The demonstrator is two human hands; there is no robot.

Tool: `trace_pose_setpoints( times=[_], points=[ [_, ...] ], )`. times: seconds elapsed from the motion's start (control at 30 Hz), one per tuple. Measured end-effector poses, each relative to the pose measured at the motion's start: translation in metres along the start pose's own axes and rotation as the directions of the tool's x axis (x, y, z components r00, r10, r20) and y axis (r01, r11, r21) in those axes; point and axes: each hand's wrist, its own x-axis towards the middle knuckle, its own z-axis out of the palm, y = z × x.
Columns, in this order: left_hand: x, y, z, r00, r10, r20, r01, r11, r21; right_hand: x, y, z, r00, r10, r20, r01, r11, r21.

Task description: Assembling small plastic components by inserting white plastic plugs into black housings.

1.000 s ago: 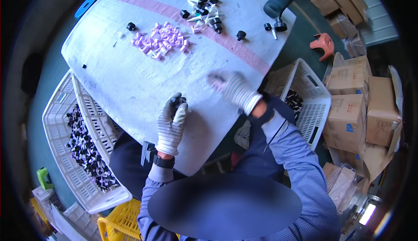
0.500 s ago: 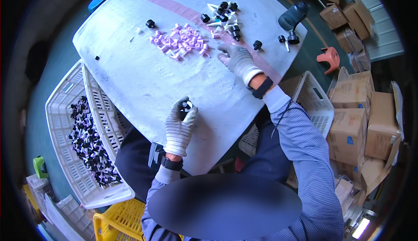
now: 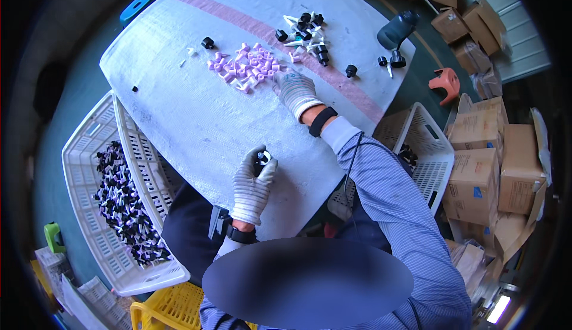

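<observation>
My left hand (image 3: 255, 181), in a pale knitted glove, is closed around a small black cap (image 3: 262, 159) with white inside its opening. The hand rests low over the near part of the table. My right hand (image 3: 296, 90), gloved too, reaches to the right edge of a heap of small pink tubular plastic pieces (image 3: 249, 65). Its fingertips are mostly hidden, so I cannot tell whether they grip a piece. Behind the heap, to the right, lies a cluster of black caps and white pointed nozzles (image 3: 307, 32).
Loose black caps (image 3: 207, 43) lie on the white-covered table (image 3: 179, 115). A dark bottle (image 3: 397, 30) lies at its far right. At my left stands a white crate (image 3: 122, 270) of black, pink and white parts; at my right, another white crate (image 3: 432, 175) and cardboard boxes (image 3: 473, 175).
My right hand has moved left to the edge of the pink heap. My left hand, still holding the black cap, has shifted slightly right and nearer. The whole view has shifted a little.
</observation>
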Motion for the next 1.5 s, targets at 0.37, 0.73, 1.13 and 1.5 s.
trace_pose_setpoints(
  times=[0.37,0.73,1.13,1.5],
  points=[
    [0.000,0.000,0.000,0.997,0.078,-0.013,-0.073,0.972,0.224,-0.015,-0.003,-0.011,0.985,0.036,0.167,-0.026,0.998,-0.065],
    [0.003,-0.026,-0.001,0.954,0.298,-0.018,-0.273,0.897,0.348,-0.092,0.007,-0.022,0.988,-0.078,0.135,0.042,0.967,0.252],
    [0.004,-0.021,-0.001,0.893,0.442,0.089,-0.424,0.758,0.495,-0.159,-0.015,-0.043,0.928,-0.370,-0.049,0.344,0.796,0.499],
    [-0.002,-0.016,-0.003,0.886,0.435,0.161,-0.444,0.692,0.569,-0.166,-0.029,-0.074,0.847,-0.525,0.085,0.486,0.830,0.274]
  ],
)
